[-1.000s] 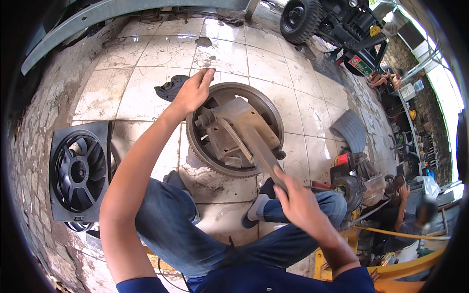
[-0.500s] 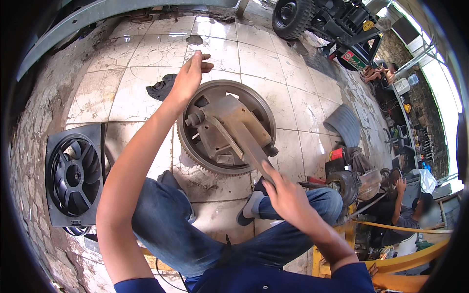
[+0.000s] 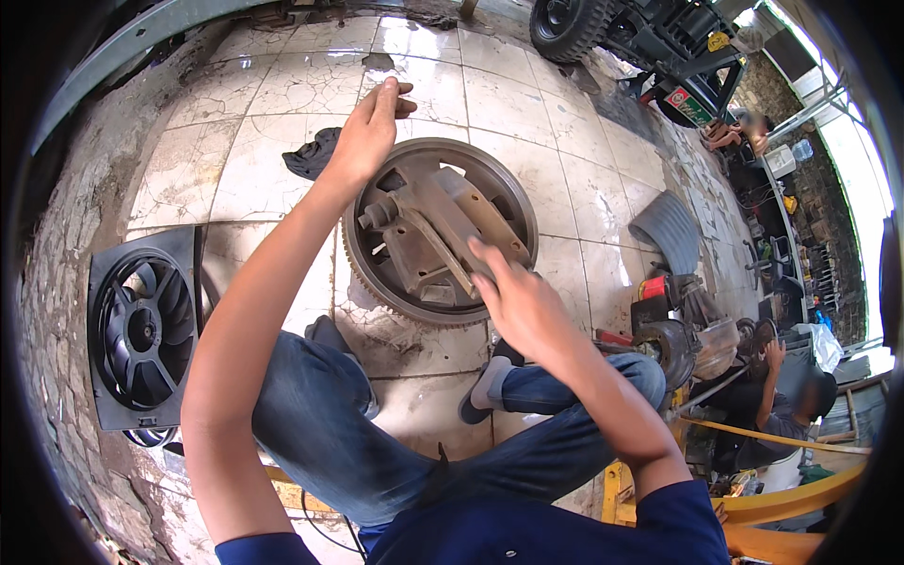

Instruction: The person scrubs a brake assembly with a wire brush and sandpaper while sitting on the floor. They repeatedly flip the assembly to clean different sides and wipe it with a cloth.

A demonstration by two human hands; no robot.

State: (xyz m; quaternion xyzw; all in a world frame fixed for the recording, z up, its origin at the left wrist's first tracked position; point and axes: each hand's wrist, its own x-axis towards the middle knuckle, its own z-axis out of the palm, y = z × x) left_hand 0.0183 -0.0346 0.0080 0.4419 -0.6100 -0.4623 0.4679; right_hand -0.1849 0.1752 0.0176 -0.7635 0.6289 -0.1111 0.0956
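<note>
A round, toothed metal flywheel [image 3: 391,306] lies on the tiles in front of my feet, with a heavy brown metal piece [image 3: 490,218] across it. My right hand [image 3: 518,297] is closed on the near end of a long flat bar [image 3: 443,212], which lies along that metal piece. A thinner strip [image 3: 438,247] slants just left of the bar, and a stubby bolt-like part [image 3: 377,215] sticks out at the left. My left hand [image 3: 377,127] is raised beyond the flywheel's upper left rim, fingers apart from the thumb, with nothing seen in it.
A black radiator fan [image 3: 143,330] stands at the left. A dark cloth [image 3: 313,153] lies behind my left forearm. To the right are a curved grey sheet [image 3: 667,235] and a greasy mechanical assembly [image 3: 683,339]. Two people sit farther right, near a vehicle and shelves.
My right hand has pushed forward and to the left, carrying the flat bar farther over the metal piece. My left hand has shifted only slightly.
</note>
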